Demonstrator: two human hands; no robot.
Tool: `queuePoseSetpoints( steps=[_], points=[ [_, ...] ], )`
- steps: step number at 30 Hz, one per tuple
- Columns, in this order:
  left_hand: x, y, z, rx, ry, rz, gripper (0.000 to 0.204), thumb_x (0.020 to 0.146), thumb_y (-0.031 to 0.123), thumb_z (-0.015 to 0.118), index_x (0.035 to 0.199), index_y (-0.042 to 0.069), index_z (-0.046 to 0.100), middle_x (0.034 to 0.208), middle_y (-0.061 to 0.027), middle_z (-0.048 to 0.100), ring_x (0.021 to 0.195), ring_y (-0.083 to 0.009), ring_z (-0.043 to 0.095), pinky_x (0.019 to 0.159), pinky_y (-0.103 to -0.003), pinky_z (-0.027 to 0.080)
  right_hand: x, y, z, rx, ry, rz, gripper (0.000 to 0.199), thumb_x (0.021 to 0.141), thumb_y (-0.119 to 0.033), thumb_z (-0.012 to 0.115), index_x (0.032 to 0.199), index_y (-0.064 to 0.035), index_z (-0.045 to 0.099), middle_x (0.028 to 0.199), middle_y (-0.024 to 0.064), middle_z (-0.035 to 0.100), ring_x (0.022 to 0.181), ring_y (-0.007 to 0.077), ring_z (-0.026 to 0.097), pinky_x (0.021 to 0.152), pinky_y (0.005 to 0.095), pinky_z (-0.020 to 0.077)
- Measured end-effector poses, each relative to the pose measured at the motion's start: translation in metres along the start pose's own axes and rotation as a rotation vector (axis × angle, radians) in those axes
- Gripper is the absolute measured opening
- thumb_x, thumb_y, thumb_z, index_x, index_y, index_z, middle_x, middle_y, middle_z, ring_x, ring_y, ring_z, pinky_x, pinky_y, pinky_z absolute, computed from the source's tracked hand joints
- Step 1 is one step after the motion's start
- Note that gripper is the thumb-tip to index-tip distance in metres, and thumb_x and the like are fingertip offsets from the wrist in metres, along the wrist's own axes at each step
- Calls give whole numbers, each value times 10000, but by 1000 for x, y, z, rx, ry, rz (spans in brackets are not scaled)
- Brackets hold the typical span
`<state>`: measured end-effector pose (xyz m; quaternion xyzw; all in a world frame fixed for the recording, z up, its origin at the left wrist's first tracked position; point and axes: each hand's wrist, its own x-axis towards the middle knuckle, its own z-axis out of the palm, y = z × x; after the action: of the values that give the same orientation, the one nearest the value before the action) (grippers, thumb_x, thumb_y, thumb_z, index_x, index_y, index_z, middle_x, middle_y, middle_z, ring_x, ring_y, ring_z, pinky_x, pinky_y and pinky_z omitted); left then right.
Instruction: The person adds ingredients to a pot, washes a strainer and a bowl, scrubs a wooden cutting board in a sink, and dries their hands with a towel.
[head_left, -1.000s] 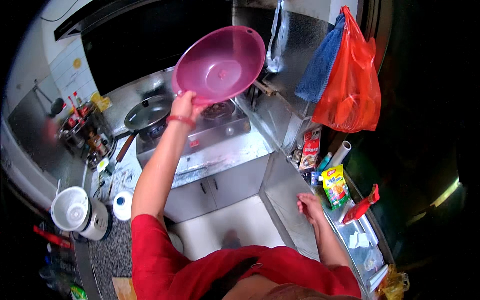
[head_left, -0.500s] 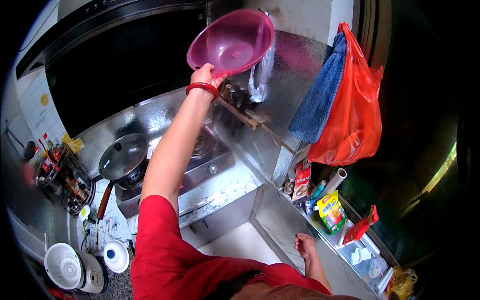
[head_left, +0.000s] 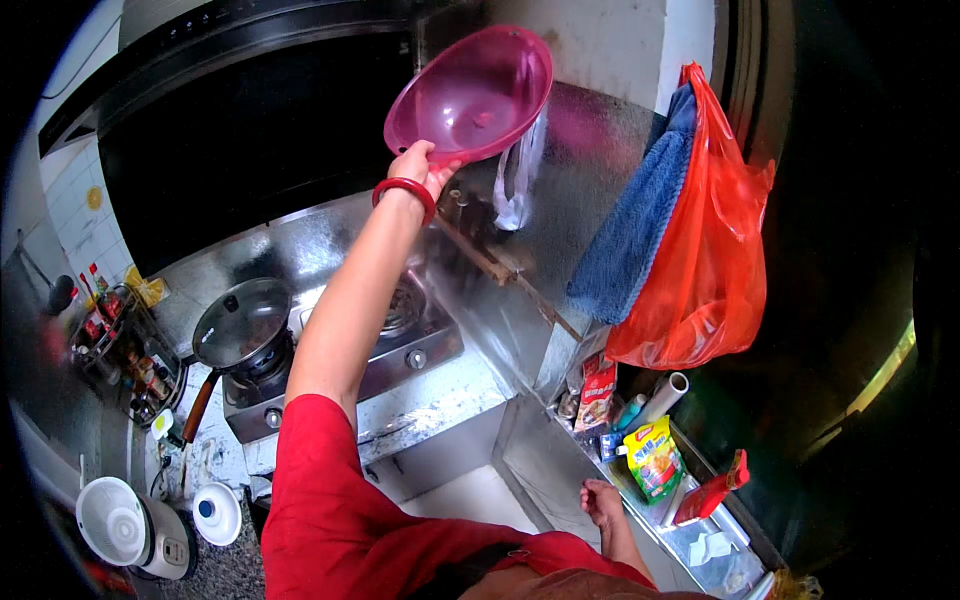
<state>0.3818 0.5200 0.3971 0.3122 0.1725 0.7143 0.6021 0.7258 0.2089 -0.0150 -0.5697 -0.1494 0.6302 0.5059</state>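
My left arm reaches up and forward, a red bangle point(head_left: 405, 192) round its wrist. My left hand point(head_left: 422, 168) is closed on the near rim of a translucent pink plastic basin point(head_left: 470, 100). The basin is tilted, its hollow facing me, held high in front of the wall by the range hood. Behind its right side hangs a whitish plastic bag point(head_left: 513, 195), partly hidden. Low at the right, my right hand point(head_left: 602, 500) hangs beside the counter with its fingers curled and nothing visible in them.
A lidded frying pan point(head_left: 243, 325) sits on the gas stove point(head_left: 415, 360). Left are a spice rack point(head_left: 130, 350) and a white cooker point(head_left: 165, 540). A blue towel point(head_left: 640, 215) and red plastic bag point(head_left: 700, 270) hang right, above a ledge with a yellow pouch point(head_left: 655, 460) and red bottle point(head_left: 712, 490).
My view has shifted slightly. The basin, still in my left hand, sits a little lower and further right in the picture. My right hand stays low and curled.
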Motion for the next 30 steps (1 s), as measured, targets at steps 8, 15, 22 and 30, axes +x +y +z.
queuePoseSetpoints(
  steps=[8,15,22,30],
  points=[
    [-3,0,-1,49,-112,-23,267,787,74,440,1002,-68,370,960,-216,478,757,-333,535,642,-380,509,17,3,-8,-41,27,26,84,772,-90,476,806,-25,516,598,42,513,466,122,473,386,243,412],
    [-21,-6,-10,-75,-185,-117,537,813,252,486,1165,-57,222,1135,-322,299,980,-427,435,842,-472,400,28,5,11,-50,-46,84,60,771,-91,482,781,-42,515,583,35,509,446,115,464,379,235,405],
    [-130,-76,-80,223,-375,-265,280,774,232,524,918,5,446,856,-195,560,686,-294,590,582,-337,503,45,27,19,-205,-195,245,74,764,-121,518,795,-55,531,606,30,519,445,101,464,367,213,397],
    [-497,-250,-372,1627,111,-903,253,756,170,454,985,82,517,943,-105,532,919,-210,485,808,-298,388,37,83,75,-621,-488,470,169,750,-150,539,872,-33,538,630,37,523,488,99,472,408,199,381]
  ],
)
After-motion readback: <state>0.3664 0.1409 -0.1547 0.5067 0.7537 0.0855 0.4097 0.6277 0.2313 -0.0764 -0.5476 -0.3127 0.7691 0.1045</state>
